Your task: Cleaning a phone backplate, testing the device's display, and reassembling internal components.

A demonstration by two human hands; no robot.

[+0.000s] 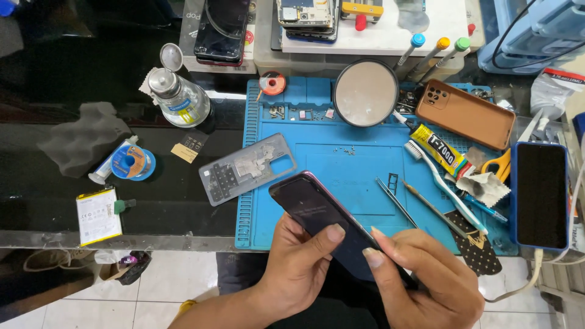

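Between both thumbs, dark phone (pixel 317 210), fingers beneath

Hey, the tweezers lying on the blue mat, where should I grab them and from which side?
Probably at the middle of the tweezers, pinching across both thin arms from above. They lie flat and slanted on the blue mat, tips toward the far left, with bare mat on either side. The right hand is nearest, though it now holds the dark phone.

Both hands meet low and central — left hand (pixel 298 259) thumb-up, right hand (pixel 426 274) curled, fingers pinching.
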